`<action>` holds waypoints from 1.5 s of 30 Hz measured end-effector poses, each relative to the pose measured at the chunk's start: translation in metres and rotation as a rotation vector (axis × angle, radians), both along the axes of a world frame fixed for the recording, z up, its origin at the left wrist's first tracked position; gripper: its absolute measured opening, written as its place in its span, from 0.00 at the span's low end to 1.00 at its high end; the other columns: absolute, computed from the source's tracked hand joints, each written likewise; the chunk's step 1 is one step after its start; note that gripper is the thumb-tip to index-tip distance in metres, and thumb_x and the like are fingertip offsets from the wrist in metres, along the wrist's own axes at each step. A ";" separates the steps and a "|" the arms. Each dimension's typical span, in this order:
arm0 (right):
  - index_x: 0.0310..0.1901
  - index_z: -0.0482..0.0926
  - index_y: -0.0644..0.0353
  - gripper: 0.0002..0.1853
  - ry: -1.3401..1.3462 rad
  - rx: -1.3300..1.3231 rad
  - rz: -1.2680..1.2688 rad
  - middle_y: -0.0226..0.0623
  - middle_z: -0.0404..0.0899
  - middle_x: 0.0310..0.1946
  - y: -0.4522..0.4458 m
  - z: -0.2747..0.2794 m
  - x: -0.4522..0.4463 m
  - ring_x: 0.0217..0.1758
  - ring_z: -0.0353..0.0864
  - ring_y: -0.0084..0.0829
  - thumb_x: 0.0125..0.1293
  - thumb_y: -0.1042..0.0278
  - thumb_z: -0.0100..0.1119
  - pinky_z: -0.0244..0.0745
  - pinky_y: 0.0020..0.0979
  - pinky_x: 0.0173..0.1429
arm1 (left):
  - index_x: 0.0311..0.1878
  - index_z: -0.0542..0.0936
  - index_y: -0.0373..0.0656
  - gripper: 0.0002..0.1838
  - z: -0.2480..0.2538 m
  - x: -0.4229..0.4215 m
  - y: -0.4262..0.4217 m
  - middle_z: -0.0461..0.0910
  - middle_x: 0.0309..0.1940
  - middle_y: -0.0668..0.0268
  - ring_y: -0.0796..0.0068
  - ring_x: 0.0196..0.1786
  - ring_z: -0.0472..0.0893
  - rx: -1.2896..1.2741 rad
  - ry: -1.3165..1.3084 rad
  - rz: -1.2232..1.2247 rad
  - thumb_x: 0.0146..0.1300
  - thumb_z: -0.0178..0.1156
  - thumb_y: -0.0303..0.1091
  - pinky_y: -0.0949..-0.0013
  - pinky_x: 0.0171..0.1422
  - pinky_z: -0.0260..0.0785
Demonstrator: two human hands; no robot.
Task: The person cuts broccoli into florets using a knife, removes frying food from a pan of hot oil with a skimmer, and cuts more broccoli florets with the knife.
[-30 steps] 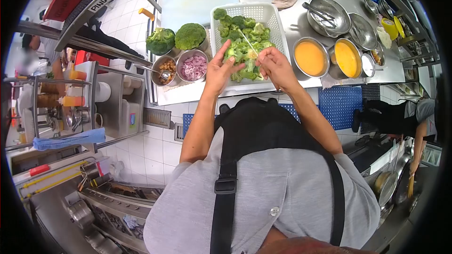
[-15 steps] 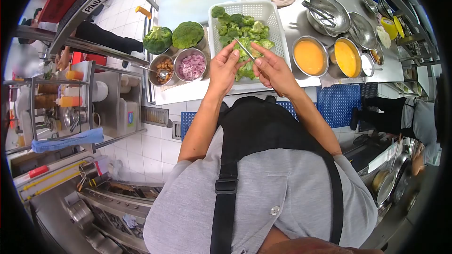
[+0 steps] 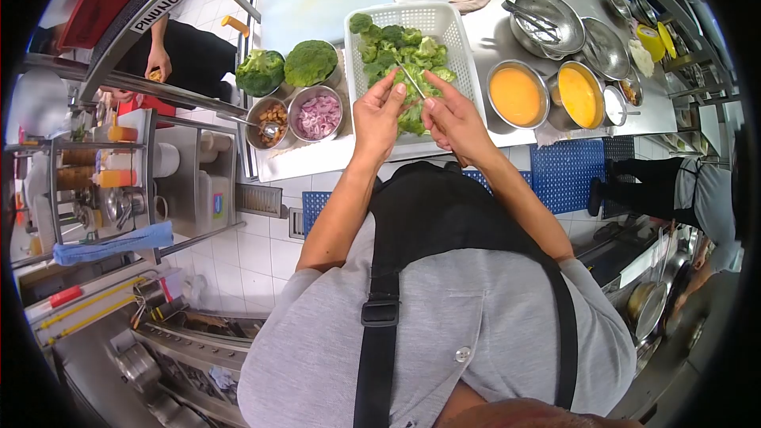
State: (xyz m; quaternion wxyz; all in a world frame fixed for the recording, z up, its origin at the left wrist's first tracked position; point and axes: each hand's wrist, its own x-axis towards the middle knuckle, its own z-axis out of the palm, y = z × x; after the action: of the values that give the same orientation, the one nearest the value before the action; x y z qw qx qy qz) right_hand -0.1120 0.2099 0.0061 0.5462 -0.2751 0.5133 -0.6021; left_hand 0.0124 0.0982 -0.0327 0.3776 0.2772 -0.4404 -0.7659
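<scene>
My right hand (image 3: 460, 123) is closed round a small knife, its thin blade (image 3: 411, 81) pointing up and left toward my other hand. Facing it, my left hand (image 3: 376, 117) has thumb and fingers drawn together near the blade tip. What they pinch, if anything, I cannot make out against the green behind. Both hands are over the near part of a white perforated basket (image 3: 468, 59). Cut broccoli florets (image 3: 424, 49) lie in the basket, partly hidden by my fingers.
Left of the basket are broccoli heads (image 3: 311, 63), chopped onion (image 3: 317, 116) and a bowl of brown pieces (image 3: 268, 128). To its right stand orange liquid (image 3: 515, 95), yellow liquid (image 3: 579, 97) and a metal colander (image 3: 547, 22). A cutting board (image 3: 325, 0) lies behind. Other people stand at both sides.
My hands stay close together with the knife between them, and the blade's angle shifts slightly. The view shifts a little. At the left, another person's hand now shows, holding something small and yellowish.
</scene>
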 end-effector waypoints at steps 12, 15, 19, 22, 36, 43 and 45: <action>0.80 0.52 0.63 0.32 0.104 -0.013 -0.103 0.30 0.72 0.30 -0.011 -0.013 0.004 0.19 0.63 0.16 0.82 0.67 0.50 0.59 0.20 0.20 | 0.71 0.75 0.34 0.23 -0.009 -0.010 0.004 0.84 0.53 0.63 0.80 0.51 0.82 -0.025 -0.076 -0.015 0.77 0.61 0.33 0.70 0.56 0.79; 0.81 0.53 0.62 0.32 0.055 0.006 -0.098 0.30 0.72 0.29 -0.013 -0.014 0.003 0.19 0.63 0.16 0.81 0.67 0.51 0.59 0.21 0.20 | 0.71 0.75 0.35 0.23 -0.011 -0.009 0.003 0.83 0.53 0.65 0.80 0.51 0.81 -0.008 -0.056 -0.017 0.78 0.61 0.34 0.70 0.55 0.79; 0.81 0.54 0.59 0.32 -0.017 0.027 -0.064 0.29 0.72 0.28 -0.009 -0.019 -0.003 0.19 0.64 0.16 0.80 0.68 0.52 0.59 0.21 0.20 | 0.71 0.75 0.34 0.23 -0.017 -0.006 -0.003 0.83 0.53 0.66 0.80 0.50 0.81 0.051 -0.033 -0.079 0.78 0.60 0.34 0.70 0.55 0.79; 0.80 0.56 0.59 0.31 0.000 0.018 -0.075 0.28 0.72 0.28 -0.008 -0.021 -0.005 0.19 0.64 0.16 0.80 0.68 0.52 0.59 0.21 0.20 | 0.72 0.72 0.32 0.23 -0.017 -0.008 -0.003 0.82 0.56 0.62 0.75 0.52 0.82 0.108 0.018 -0.108 0.79 0.57 0.32 0.66 0.58 0.79; 0.75 0.63 0.61 0.25 -0.161 0.087 0.008 0.28 0.72 0.28 -0.011 -0.015 -0.032 0.17 0.61 0.16 0.82 0.62 0.50 0.58 0.22 0.18 | 0.72 0.71 0.30 0.21 -0.018 -0.014 -0.012 0.80 0.61 0.58 0.70 0.57 0.82 0.082 0.008 -0.191 0.82 0.51 0.31 0.59 0.64 0.79; 0.46 0.71 0.59 0.12 -0.152 0.071 0.032 0.29 0.73 0.27 -0.021 -0.018 -0.067 0.15 0.62 0.17 0.83 0.58 0.50 0.61 0.25 0.17 | 0.72 0.71 0.29 0.24 -0.004 -0.025 -0.035 0.80 0.60 0.53 0.63 0.59 0.83 0.044 -0.038 -0.242 0.83 0.50 0.36 0.58 0.64 0.79; 0.51 0.73 0.62 0.13 -0.064 0.066 -0.017 0.31 0.76 0.26 -0.038 -0.034 -0.086 0.14 0.64 0.20 0.81 0.59 0.51 0.62 0.28 0.16 | 0.71 0.70 0.27 0.27 0.011 -0.040 -0.053 0.83 0.56 0.52 0.59 0.55 0.85 -0.078 -0.238 -0.142 0.82 0.51 0.41 0.58 0.60 0.80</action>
State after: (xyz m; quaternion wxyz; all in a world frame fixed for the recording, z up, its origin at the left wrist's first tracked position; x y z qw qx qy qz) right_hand -0.1985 0.1719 -0.0279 0.5661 -0.2330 0.5174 -0.5979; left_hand -0.0279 0.0449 -0.0216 0.2782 0.3194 -0.5298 -0.7348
